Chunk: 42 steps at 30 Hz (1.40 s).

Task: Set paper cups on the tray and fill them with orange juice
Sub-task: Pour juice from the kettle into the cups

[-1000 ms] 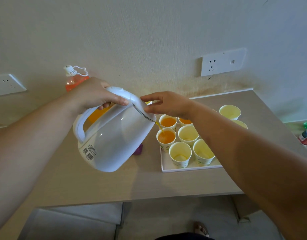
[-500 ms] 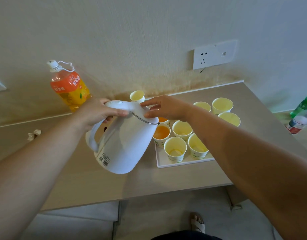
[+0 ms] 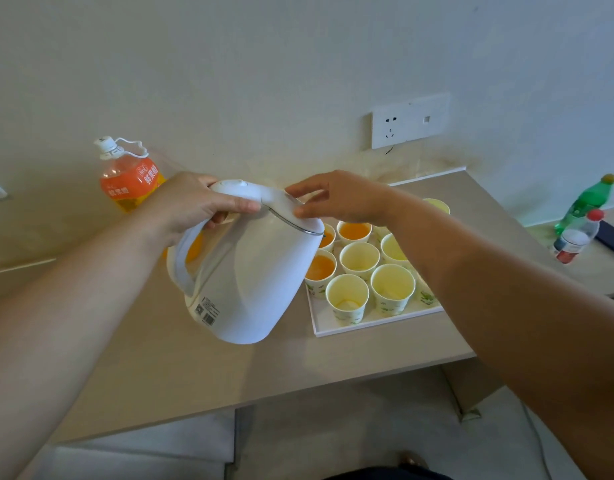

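In the head view my left hand (image 3: 194,202) grips the kettle (image 3: 250,271) by the top of its handle, thumb laid along it. The kettle hangs tilted, its spout over the left edge of the tray (image 3: 367,323). My right hand (image 3: 340,199) rests straight fingers on the lid (image 3: 284,206). Below that hand, three cups (image 3: 347,294) hold juice (image 3: 354,231); four nearer ones look empty. Bare bench (image 3: 142,341) lies under my left forearm. The tray's front rim sits near the bench edge. A bottle (image 3: 129,178) stands beyond my left hand, by the wall.

I see beige laminate desk (image 3: 281,368) | white rectangular tray (image 3: 378,323) toward its right front | orange-labelled plastic juice bottle (image 3: 129,181) upright at back left
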Tool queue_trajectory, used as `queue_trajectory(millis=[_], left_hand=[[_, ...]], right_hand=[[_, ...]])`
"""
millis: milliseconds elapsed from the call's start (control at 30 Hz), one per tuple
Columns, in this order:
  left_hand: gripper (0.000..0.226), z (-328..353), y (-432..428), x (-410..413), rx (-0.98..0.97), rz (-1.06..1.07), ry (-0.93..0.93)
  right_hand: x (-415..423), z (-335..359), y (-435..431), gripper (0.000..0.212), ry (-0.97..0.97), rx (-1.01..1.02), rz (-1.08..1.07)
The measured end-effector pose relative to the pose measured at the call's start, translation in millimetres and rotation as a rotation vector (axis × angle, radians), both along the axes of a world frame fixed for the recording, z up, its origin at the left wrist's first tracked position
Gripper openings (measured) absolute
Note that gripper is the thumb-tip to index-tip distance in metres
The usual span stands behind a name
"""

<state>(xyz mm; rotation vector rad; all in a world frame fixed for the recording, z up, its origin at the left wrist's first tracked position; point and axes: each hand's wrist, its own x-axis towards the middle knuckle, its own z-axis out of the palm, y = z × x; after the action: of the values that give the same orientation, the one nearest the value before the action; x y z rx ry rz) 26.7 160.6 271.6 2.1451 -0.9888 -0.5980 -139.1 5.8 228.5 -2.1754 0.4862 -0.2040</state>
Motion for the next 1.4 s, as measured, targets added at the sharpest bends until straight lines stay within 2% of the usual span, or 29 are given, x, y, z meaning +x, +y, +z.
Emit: queue_trajectory(millis=[100,433,600,1067,1400], left_hand=[[0.036,6.1,-10.6,-9.4,-0.008,-0.003,-0.037],[0.045,11.9,-42.2,-34.6,0.053,-0.004,-0.059],[0.034,9.2,-54.7,-41.2,0.093,0.006,-0.076],[0.038,1.1,-69.5,-45.4,0.190,-0.008,-0.135],[0.038,0.5,-70.0,-46.1,0.218,-0.011,-0.141]], right_hand=[[-8.4,3.0,-7.9,0.042,-0.007,-0.012,-0.005],[-27.0,-8.8,-39.8,0.044,-0.047,0.076,0.010],[-28.4,-22.7,-51.8,0.044,-0.050,0.139,0.011],[-28.0,-46.0,-61.7,0.045,-0.082,0.292,0.039],[-25.6,-53.6,-63.7,0.045,-0.096,0.319,0.051]])
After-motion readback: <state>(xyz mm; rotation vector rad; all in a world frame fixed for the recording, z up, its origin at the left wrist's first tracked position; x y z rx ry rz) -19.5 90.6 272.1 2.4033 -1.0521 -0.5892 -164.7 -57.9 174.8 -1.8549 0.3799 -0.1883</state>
